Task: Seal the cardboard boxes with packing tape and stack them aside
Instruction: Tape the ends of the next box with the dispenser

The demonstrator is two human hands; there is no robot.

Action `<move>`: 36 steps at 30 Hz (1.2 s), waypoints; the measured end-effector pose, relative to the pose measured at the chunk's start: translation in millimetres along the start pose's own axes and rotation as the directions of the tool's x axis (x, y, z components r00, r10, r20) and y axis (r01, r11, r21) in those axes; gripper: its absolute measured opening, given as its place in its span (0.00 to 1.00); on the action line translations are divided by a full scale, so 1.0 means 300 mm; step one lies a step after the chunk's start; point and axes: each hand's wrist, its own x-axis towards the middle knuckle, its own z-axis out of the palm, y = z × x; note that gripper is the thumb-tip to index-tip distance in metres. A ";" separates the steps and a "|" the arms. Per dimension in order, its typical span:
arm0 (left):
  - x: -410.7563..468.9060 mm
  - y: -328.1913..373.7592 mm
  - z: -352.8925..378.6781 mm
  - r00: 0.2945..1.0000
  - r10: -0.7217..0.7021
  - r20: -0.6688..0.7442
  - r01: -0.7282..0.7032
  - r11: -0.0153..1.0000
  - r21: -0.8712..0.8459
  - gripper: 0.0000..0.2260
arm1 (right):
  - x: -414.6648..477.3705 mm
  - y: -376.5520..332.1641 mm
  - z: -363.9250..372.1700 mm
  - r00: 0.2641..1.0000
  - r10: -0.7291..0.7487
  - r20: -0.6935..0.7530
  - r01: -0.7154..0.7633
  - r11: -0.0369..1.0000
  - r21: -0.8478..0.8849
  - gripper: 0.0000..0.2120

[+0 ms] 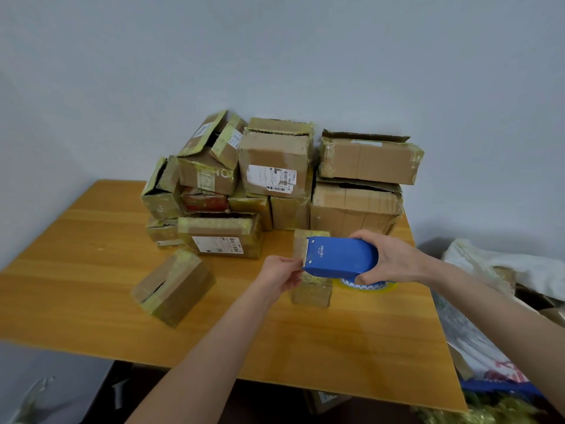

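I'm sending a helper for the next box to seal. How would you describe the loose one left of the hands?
On the wooden table, before the pile of boxes at the wall, one cardboard box lies alone, left of the left hand. Unlike the others it stands apart, askew, with a dark open slit.

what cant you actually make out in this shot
All head view.
small box top: covered by tape dispenser and left hand, so seam state unknown.
tape roll: mostly behind right hand.
tape pinched by left hand: thin, blurred.
shipping label text: too small.
bags at right: cut off by the frame edge.
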 end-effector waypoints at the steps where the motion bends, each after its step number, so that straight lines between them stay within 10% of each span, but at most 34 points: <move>1: -0.002 0.001 -0.002 1.000 -0.005 0.008 0.005 1.000 0.011 0.07 | 0.001 -0.001 0.002 1.000 -0.008 -0.006 0.008 1.000 -0.015 0.31; 36: 0.100 -0.132 -0.123 0.981 0.097 -0.169 -0.048 0.961 0.273 0.06 | -0.028 0.207 0.086 0.965 0.231 0.125 -0.214 0.967 -0.134 0.32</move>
